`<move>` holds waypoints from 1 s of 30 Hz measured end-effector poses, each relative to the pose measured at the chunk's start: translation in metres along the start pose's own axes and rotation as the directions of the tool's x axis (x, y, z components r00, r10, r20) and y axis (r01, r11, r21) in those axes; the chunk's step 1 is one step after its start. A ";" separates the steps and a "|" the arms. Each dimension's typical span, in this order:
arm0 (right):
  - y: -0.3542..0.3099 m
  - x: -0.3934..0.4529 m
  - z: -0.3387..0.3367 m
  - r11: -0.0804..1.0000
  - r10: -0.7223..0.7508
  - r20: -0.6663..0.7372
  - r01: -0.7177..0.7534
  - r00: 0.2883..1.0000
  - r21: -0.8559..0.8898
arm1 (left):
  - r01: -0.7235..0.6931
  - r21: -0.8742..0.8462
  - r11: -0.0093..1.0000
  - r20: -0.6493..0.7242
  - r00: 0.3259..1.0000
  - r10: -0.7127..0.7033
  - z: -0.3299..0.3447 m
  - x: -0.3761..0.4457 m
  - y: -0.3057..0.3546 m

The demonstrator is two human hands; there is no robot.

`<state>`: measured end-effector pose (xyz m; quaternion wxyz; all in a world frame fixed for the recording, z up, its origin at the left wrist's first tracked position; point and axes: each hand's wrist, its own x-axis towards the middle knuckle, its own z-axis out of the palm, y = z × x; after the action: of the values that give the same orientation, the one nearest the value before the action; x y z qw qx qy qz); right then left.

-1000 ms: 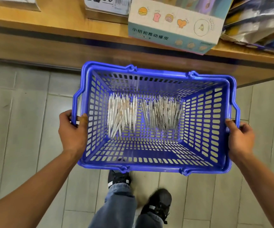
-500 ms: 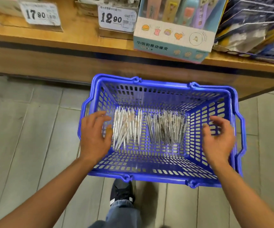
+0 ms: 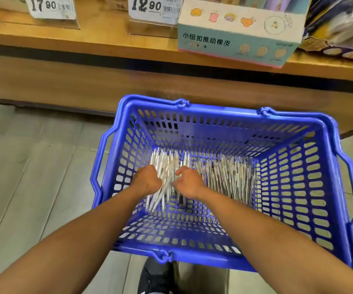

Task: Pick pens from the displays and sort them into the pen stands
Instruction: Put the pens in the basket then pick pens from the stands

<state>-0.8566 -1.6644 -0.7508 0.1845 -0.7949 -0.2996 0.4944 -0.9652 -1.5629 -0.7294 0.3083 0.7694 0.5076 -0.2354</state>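
A white price card [image 3: 51, 6] is standing on the wooden shelf [image 3: 99, 39] at the upper left, showing "17 90" in black handwritten-style numerals beside a barcode too blurred to read. A second price card [image 3: 154, 6] further right is showing "12 90", underlined, with fine print that cannot be read. The display box [image 3: 238, 32] beside it is carrying the Chinese line "小纽扣推动橡皮" in dark characters on its teal front, above a small unreadable label.

We see a grey tiled floor [image 3: 33, 166] near and left, a wooden shelf [image 3: 99, 39] across the far side, its dark recess beneath, price cards [image 3: 51, 7] far left, a pastel display box [image 3: 239, 35] far right, warm even light.
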 end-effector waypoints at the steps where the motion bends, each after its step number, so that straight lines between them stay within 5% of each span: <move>1: 0.001 0.007 0.005 1.000 0.022 -0.015 -0.023 1.000 -0.019 | 0.005 0.023 1.000 0.007 1.000 -0.005 0.004 0.005 0.000; 11: 0.004 0.043 0.025 0.999 0.022 -0.021 -0.023 1.000 -0.050 | 0.025 0.151 0.988 0.014 1.000 -0.027 0.026 0.036 0.001; 18: 0.008 0.047 0.017 0.990 0.052 0.119 -0.066 0.992 0.125 | 0.048 0.135 0.990 -0.001 0.999 -0.049 0.028 0.038 0.005; 24: 0.015 0.029 -0.017 0.927 -0.024 0.146 -0.032 0.989 0.373 | 0.055 -0.203 0.978 -0.049 0.997 -0.066 0.001 0.028 0.011; 27: 0.008 0.023 -0.037 0.872 -0.078 0.101 0.019 0.992 0.489 | 0.019 -0.524 0.852 0.010 1.000 -0.017 -0.009 0.018 0.014; 30: -0.008 0.019 -0.053 0.787 -0.141 0.063 0.074 0.988 0.613 | 0.031 -0.641 0.767 0.125 0.990 0.064 -0.014 0.011 0.021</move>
<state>-0.8052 -1.6454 -0.7353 0.4418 -0.6477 -0.1789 0.5944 -0.9414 -1.5522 -0.7225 0.5892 0.6038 0.5278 -0.0984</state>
